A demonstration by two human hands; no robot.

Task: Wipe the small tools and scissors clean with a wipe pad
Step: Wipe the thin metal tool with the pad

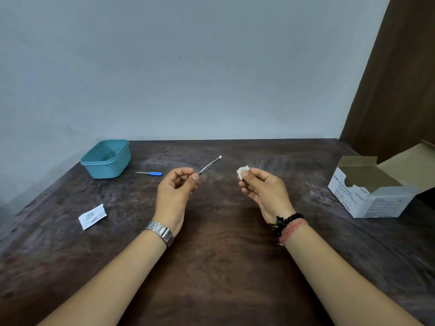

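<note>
Pinching the near end of a thin metal tool (209,165) between thumb and fingertips, the left hand (175,187) holds it above the table with its small rounded tip angled up and away. The right hand (261,187) is raised just beside it, apart from the tool, thumb and fingers pinching a small folded white wipe pad (242,171). The tool looks light, stiff and smooth, so it is likely to slip or twist if gripped loosely; holding it by the plain end, as now, leaves the shaft and tip free for the pad. The pad looks soft and pliable and should wrap round the shaft easily. Below the hands lies a dark, worn wooden table (219,243). A torn white wrapper (92,216) lies to the left, and an opened box of alcohol swabs (374,187) stands at the right edge. Farther back, a blue-handled tool (150,173) lies flat beside a teal plastic tub (107,158). No scissors are in view. Behind the table rises a plain pale wall (188,67), with a dark brown panel (397,78) at the right.
</note>
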